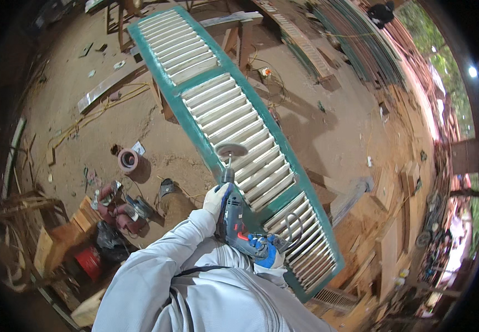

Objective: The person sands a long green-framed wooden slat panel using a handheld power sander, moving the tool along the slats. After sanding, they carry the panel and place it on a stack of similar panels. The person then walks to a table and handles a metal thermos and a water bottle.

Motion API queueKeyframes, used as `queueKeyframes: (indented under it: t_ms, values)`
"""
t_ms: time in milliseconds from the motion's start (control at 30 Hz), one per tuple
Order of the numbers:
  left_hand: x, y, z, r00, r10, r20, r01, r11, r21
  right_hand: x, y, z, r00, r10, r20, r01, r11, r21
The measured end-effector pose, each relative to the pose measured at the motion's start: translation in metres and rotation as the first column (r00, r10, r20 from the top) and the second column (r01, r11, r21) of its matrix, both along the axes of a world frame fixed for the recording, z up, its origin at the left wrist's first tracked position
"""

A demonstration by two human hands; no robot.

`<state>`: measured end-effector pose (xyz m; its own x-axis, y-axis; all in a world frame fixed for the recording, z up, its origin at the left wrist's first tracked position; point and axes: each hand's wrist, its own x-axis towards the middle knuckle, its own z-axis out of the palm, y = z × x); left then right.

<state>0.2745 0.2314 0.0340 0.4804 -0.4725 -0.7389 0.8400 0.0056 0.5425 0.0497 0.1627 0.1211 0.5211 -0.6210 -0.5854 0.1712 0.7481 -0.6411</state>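
A dark blue-grey power drill (pixel 233 217) is held in both my gloved hands. My left hand (pixel 216 200), in a pale glove, wraps round the front of its body near the chuck. My right hand (pixel 268 250), in a blue and white glove, is closed round the rear handle. A round sanding disc (pixel 232 150) sits on the drill's tip, over the left edge of the slats; whether it touches them I cannot tell. Beneath lies a long louvred shutter (pixel 239 113) with a green frame and whitish slats, slanting from far left to near right.
Brown sanding rolls (pixel 128 160) stand on the dirt floor at left, near a red container (pixel 88 262) and wood blocks (pixel 57 243). Yellow cord (pixel 73 130) trails past a metal-looking plank (pixel 112 88). Stacked boards (pixel 361 44) lie far right; loose timber (pixel 389 254) lies near right.
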Motion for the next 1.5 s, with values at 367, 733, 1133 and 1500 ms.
queueKeyframes:
  t_ms: [367, 733, 1133, 1500]
  values:
    - [0.190, 0.081, -0.046, 0.953, -0.243, 0.184, 0.233, 0.970, 0.072, 0.187, 0.150, -0.020, 0.981, -0.195, 0.018, 0.196, 0.970, -0.143]
    - [0.399, 0.132, -0.058, 0.969, -0.215, 0.119, 0.220, 0.975, -0.030, 0.395, 0.197, -0.048, 0.972, -0.234, -0.023, 0.226, 0.958, -0.174]
    - [0.372, 0.054, -0.017, 0.958, -0.238, 0.158, 0.253, 0.964, -0.082, 0.387, 0.146, -0.023, 0.875, -0.471, 0.113, 0.483, 0.865, -0.136]
    - [0.473, -0.102, -0.094, 0.798, -0.564, 0.213, 0.571, 0.820, 0.035, 0.465, 0.015, -0.069, 0.790, -0.611, 0.048, 0.604, 0.764, -0.226]
